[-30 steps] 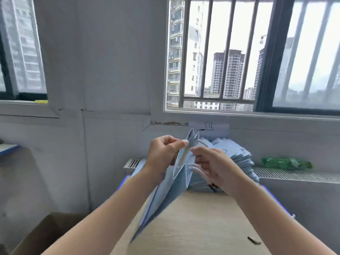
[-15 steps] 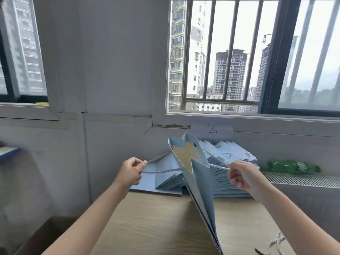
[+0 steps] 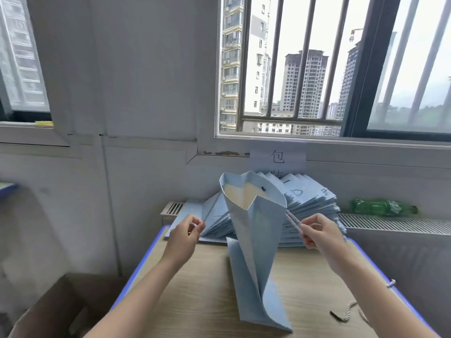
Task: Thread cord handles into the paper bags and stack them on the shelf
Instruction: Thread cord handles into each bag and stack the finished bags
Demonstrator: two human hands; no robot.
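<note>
A light blue paper bag (image 3: 253, 252) stands upright on the wooden table (image 3: 305, 276), its mouth open towards me. A white cord handle (image 3: 292, 218) comes out of the bag's right side, and my right hand (image 3: 319, 231) pinches its doubled strand. On the bag's left, my left hand (image 3: 185, 231) pinches the other cord strand (image 3: 210, 211) and holds it taut. A black cord tip shows inside the bag's mouth. Behind the bag lies a fanned stack of flat blue bags (image 3: 310, 206).
A loose white cord with a black tip (image 3: 346, 312) lies on the table at the right. A green plastic bottle (image 3: 383, 207) rests on the radiator grille. A cardboard box (image 3: 53, 311) stands on the floor at the lower left. A paper sign hangs under the window.
The bag has come down from a tilt to stand on the table. Both hands, first together at the bag's top, have drawn apart and pulled the cords out to either side.
</note>
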